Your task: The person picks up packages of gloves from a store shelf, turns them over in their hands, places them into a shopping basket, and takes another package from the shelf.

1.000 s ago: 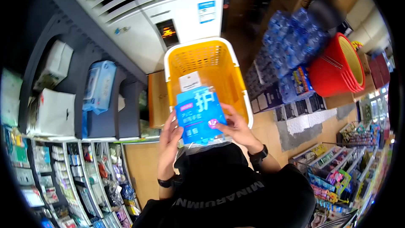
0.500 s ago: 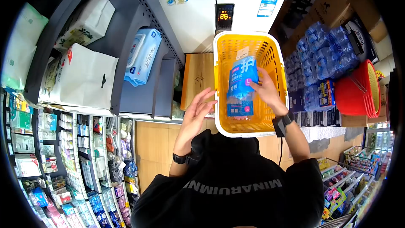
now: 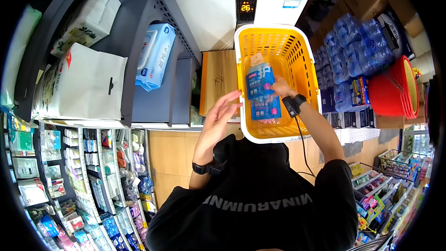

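A yellow basket with a white rim stands in front of me. Inside it, my right hand grips the right edge of a blue pack of PVC gloves, marked L. Another blue glove pack lies partly beneath the first, nearer to me. My left hand is open beside the basket's left side, fingers apart, with the fingertips at the rim. Whether they press on it I cannot tell.
A white appliance showing 26 stands behind the basket, with a wooden box at its left. Grey shelves hold a blue wipes pack. Bottled water packs and stacked red buckets are at the right.
My right hand has moved down and slightly left into the basket with the upper glove pack, which now sits deeper. My left hand stays by the rim. The view has shifted a little.
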{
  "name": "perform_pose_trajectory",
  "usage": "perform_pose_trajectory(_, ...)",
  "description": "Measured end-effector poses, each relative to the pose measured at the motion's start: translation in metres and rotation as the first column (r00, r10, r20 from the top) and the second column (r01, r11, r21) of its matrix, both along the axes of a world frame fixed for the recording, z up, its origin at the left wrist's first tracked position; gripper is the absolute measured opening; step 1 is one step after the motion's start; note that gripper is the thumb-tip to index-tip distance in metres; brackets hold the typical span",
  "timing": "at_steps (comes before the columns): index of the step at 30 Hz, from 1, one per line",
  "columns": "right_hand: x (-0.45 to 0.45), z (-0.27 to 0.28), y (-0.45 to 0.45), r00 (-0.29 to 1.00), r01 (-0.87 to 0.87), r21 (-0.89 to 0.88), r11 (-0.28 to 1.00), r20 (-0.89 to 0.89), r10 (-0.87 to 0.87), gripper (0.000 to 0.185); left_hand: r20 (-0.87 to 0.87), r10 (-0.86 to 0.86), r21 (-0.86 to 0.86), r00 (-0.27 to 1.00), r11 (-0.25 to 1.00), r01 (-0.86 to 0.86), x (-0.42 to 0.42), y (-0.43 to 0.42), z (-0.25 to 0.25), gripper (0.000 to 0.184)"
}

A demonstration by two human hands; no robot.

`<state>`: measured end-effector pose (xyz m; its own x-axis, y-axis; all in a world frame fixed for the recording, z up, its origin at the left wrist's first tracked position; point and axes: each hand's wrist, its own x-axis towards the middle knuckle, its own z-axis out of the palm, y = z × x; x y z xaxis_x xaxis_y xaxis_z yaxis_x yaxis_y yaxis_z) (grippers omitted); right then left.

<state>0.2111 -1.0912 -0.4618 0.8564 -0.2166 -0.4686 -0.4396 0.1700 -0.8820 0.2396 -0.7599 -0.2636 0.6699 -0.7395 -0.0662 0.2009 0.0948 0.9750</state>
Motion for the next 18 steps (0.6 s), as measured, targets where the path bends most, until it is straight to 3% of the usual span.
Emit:
perform_pose_trajectory(2, -0.006, -0.003, -0.005, 0.966, -0.190, -0.378, 0.906, -0.236, 0.104, 0.041, -0.011, 0.011, -0.006, 1.000, 1.000, -0.012, -0.003, -0.003, 0.000, 0.046)
perform_pose_trajectory(3, -0.007, 0.000, -0.001, 0.966, -0.184, -0.381, 0.906, -0.239, 0.096, 0.041, -0.013, 0.004, -0.010, 1.000, 1.000, -0.004, -0.006, -0.004, -0.001, 0.046)
perform_pose_trajectory(5, -0.006, 0.003, 0.009, 0.910, -0.305, -0.721, 0.622, -0.414, -0.033, 0.054, -0.013, 0.031, -0.001, 0.999, 1.000, -0.031, -0.008, -0.004, -0.004, 0.047)
perform_pose_trajectory(6, -0.006, -0.017, 0.006, 0.919, -0.245, -0.757, 0.606, -0.381, -0.105, 0.061, -0.056, 0.016, -0.020, 0.998, 1.000, -0.017, -0.008, -0.003, -0.005, 0.042)
perform_pose_trajectory(9, -0.009, -0.044, 0.001, 0.965, -0.153, -0.752, 0.641, -0.254, -0.069, 0.052, -0.065, 0.041, -0.022, 0.997, 0.999, -0.043, -0.012, -0.002, -0.006, 0.042)
perform_pose_trajectory(11, -0.007, -0.045, 0.001, 0.979, -0.135, -0.662, 0.738, -0.203, -0.004, 0.051, -0.034, 0.060, -0.014, 0.998, 0.998, -0.061, -0.016, -0.004, -0.010, 0.043)
perform_pose_trajectory(14, -0.004, -0.035, 0.005, 0.976, -0.162, -0.495, 0.854, -0.210, 0.064, 0.051, -0.007, 0.071, 0.000, 0.997, 0.997, -0.071, -0.021, -0.003, -0.011, 0.046)
perform_pose_trajectory(18, -0.003, -0.024, 0.007, 0.962, -0.198, -0.355, 0.913, -0.250, 0.112, 0.050, -0.020, 0.075, 0.003, 0.997, 0.997, -0.075, -0.028, -0.002, -0.010, 0.046)
